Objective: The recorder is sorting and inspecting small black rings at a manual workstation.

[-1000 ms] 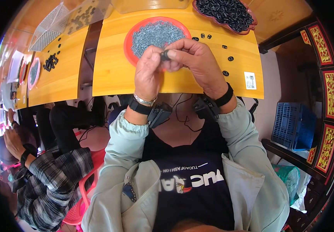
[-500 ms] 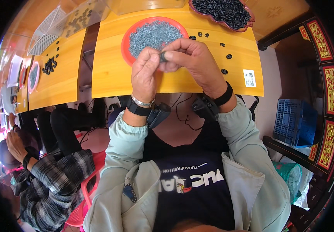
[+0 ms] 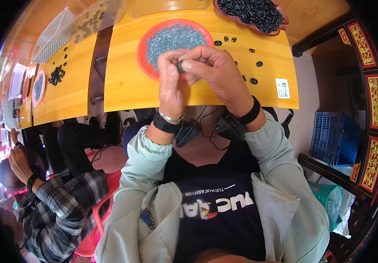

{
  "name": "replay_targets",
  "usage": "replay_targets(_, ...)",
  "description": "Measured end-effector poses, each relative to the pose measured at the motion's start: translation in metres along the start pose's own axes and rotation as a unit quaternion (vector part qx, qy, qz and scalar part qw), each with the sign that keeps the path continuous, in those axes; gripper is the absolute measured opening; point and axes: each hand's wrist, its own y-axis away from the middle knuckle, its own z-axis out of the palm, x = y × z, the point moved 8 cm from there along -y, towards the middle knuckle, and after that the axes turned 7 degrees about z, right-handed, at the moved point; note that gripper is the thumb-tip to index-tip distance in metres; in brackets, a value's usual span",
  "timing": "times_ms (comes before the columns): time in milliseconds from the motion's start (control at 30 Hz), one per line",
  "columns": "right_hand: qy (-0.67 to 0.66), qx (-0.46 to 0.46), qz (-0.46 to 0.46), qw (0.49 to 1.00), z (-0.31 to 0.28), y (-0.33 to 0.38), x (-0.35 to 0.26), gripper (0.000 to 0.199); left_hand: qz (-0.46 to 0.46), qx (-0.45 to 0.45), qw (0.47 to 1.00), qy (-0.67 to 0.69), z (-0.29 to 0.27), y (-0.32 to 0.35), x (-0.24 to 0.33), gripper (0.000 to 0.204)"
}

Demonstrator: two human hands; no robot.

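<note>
My left hand (image 3: pixel 170 81) and my right hand (image 3: pixel 215 68) meet above the near edge of a red plate (image 3: pixel 142 52) heaped with silvery metal screws (image 3: pixel 176 39). Between the fingertips is a small black oval part (image 3: pixel 180 66), pinched by my right thumb and finger, with my left fingers closed against it. My fingers cover most of it, so I cannot tell whether a screw is in it. Several similar black parts (image 3: pixel 259 64) lie scattered on the yellow table to the right of my right hand.
A dark red scalloped tray (image 3: pixel 281 30) full of black parts stands at the far right of the table (image 3: pixel 127 87). A white label (image 3: pixel 282 88) is near the right edge. A co-worker in a plaid sleeve (image 3: pixel 62 197) sits at left. A blue crate (image 3: pixel 329 136) stands at right.
My left hand has shifted slightly right and its fingers lie flatter round the black part. The part has turned a little and moved slightly left in my fingertips.
</note>
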Motion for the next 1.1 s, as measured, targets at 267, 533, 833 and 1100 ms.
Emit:
replay_targets(267, -0.022, -0.018, -0.019, 0.999, 0.000, 0.000, 0.001, 0.007, -0.061, -0.087, 0.993, 0.051, 0.009, 0.004, -0.008, 0.054)
replay_targets(533, -0.044, -0.007, -0.035, 0.998, 0.005, 0.001, -0.005, 0.005, -0.046, -0.021, 0.996, 0.077, 0.008, 0.009, -0.014, 0.047)
replay_targets(833, -0.027, -0.001, 0.003, 1.000, -0.008, 0.011, -0.008, 0.008, -0.072, -0.045, 0.996, 0.038, 0.007, 0.009, -0.010, 0.052)
replay_targets(1100, 0.463, 0.082, -0.092, 0.878, -0.057, -0.089, -0.115, 0.015, -0.029, -0.006, 0.998, -0.048, -0.017, -0.008, -0.002, 0.042)
